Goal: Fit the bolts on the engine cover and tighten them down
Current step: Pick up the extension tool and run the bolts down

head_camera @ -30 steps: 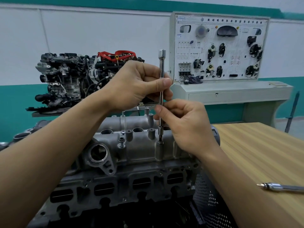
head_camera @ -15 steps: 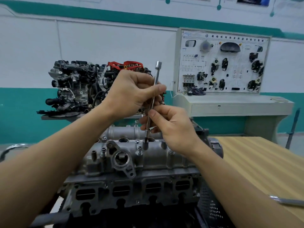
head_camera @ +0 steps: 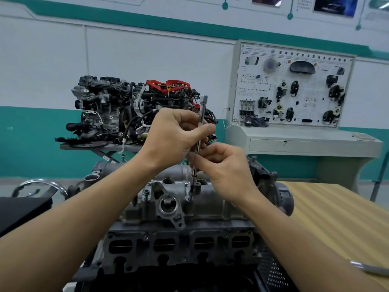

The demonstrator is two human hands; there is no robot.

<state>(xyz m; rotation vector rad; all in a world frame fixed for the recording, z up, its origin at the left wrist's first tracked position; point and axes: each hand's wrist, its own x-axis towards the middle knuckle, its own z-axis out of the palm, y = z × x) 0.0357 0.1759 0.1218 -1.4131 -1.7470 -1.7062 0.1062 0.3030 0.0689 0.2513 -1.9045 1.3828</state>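
Note:
The grey cast engine cover (head_camera: 210,204) sits on the engine block in front of me. A long chrome socket extension (head_camera: 202,108) stands nearly upright, tilted slightly right at the top. Its lower tip rests on a bolt (head_camera: 190,194) near the cover's front middle. My left hand (head_camera: 174,135) grips the bar's upper shaft, thumb pressed against it. Just below, my right hand (head_camera: 225,169) pinches the lower shaft with its fingertips. Other bolts (head_camera: 146,193) stand in the cover's bosses to the left.
A wooden table (head_camera: 336,218) lies to the right with a chrome tool handle (head_camera: 370,267) on its near edge. A complete engine (head_camera: 130,110) on a stand and a wall training panel (head_camera: 292,85) are behind. A dark seat (head_camera: 23,213) is at left.
The extension left a bolt further right on the cover, tilted, and now has its tip on a bolt near the round port. Both hands kept hold of it. The camera view rose.

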